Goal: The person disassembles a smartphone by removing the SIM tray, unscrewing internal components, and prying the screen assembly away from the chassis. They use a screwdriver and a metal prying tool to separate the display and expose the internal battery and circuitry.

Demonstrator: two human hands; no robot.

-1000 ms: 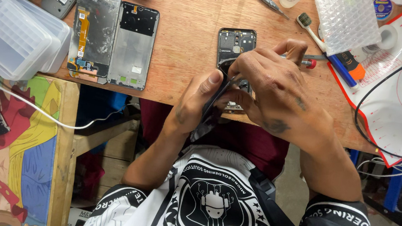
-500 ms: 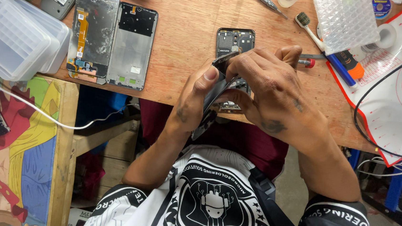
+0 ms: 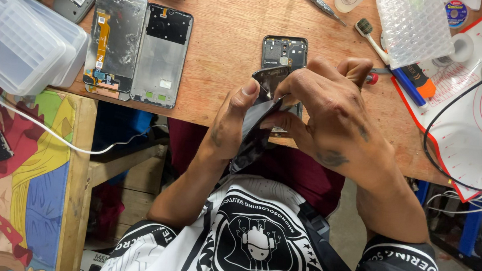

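While both hands pinch it between them, a thin, glossy black sheet [image 3: 255, 132] bends in a soft curve just above the near edge of the wooden desk [image 3: 225, 48]. Gripping from the side, the left hand [image 3: 231, 123] presses its thumb against the sheet's upper end; the right hand [image 3: 333, 123] clamps the same end from the other side with curled fingers. Just beyond the sheet lies a dark, opened phone body [image 3: 284, 54], flat on the desk. Farther left of the sheet rest two bare metal phone frames [image 3: 138, 47] and frosted plastic boxes [image 3: 22, 38].
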